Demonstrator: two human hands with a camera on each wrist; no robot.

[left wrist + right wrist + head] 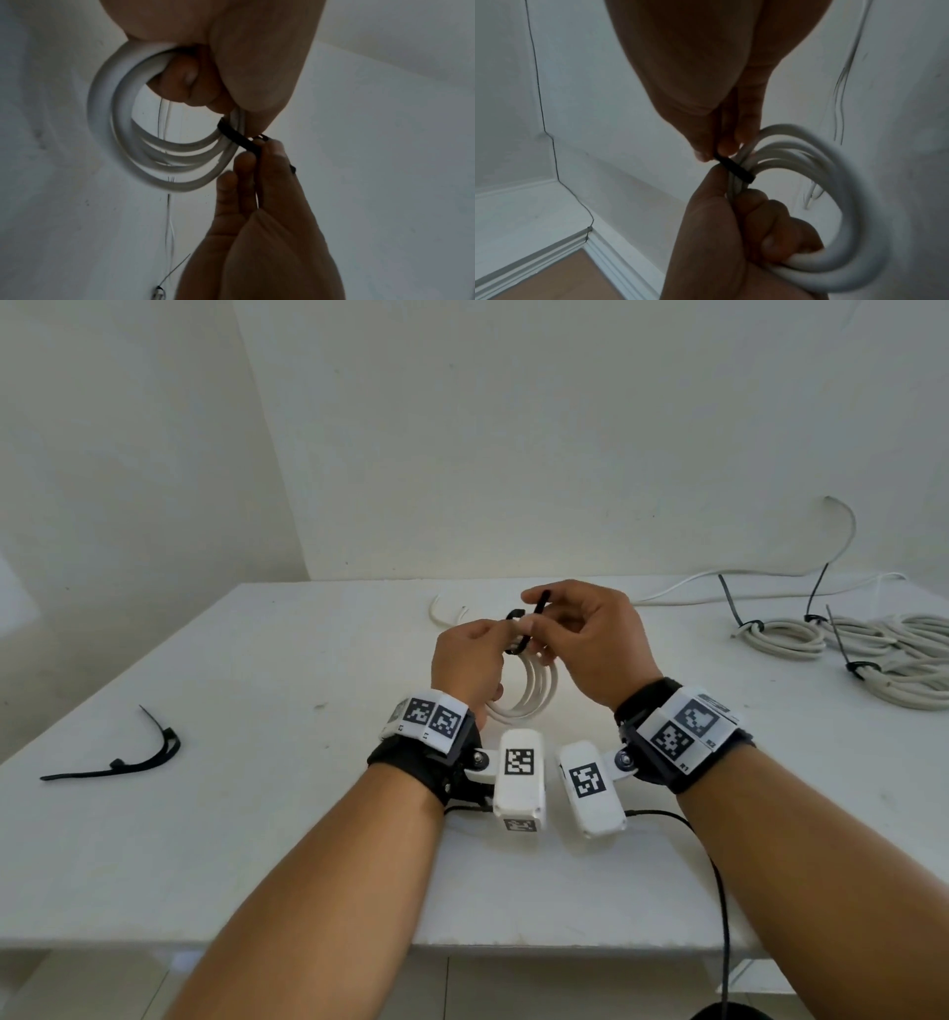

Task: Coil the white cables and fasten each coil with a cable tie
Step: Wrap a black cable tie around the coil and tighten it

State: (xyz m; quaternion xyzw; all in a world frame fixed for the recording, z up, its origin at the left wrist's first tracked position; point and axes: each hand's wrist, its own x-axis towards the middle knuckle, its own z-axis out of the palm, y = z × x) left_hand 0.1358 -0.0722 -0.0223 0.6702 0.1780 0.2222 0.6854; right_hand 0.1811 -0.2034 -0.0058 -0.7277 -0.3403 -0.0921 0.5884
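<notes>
Above the worktop (215, 839) centre, the left hand (464, 667) grips the white cable coil (531, 690), its fingers curled round the loops, while the right hand (590, 642) pinches the black cable tie (235, 140) wrapped round them at the coil's 12 o'clock. The cable looks light, smooth and springy, likely to unwind if loosened, so hold close beside the tie; the thin, stiff strap wants a fingertip pinch. Tied coils (847, 654) lie at 2 o'clock, spare ties (138, 757) at 9.

Left hand (464, 662) fingers curled tight; right hand (590, 642) fingers pinching

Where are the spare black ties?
In the head view, the spare black ties lie on the table at the far left, well apart from both hands.
</notes>
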